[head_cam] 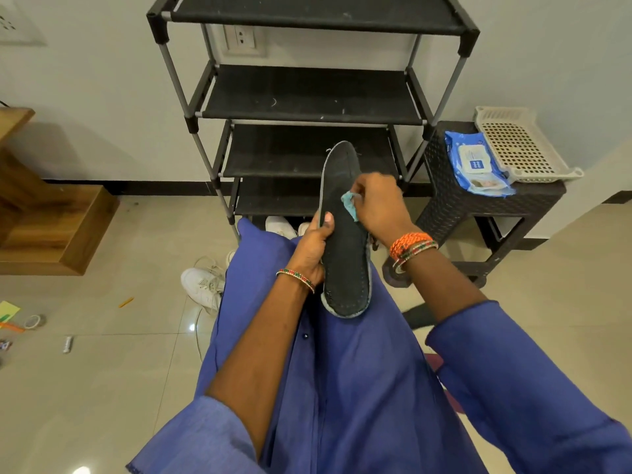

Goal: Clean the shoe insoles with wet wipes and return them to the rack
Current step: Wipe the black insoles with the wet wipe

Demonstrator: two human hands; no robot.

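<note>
A black insole with a grey rim (345, 268) stands tilted over my lap, toe end pointing up toward the rack. My left hand (313, 246) grips its left edge, thumb on the top face. My right hand (378, 205) pinches a crumpled bluish wet wipe (350, 204) and presses it on the insole's upper half. The black shoe rack (307, 97) with several bare shelves stands straight ahead against the wall. A blue pack of wet wipes (477, 162) lies on a dark stool to the right.
The dark woven stool (455, 200) also carries a beige perforated basket (519, 145). White sneakers (203, 285) lie on the tiled floor left of my knees. A wooden step (58, 230) sits at far left, with small scraps and a tape roll (33, 321) nearby.
</note>
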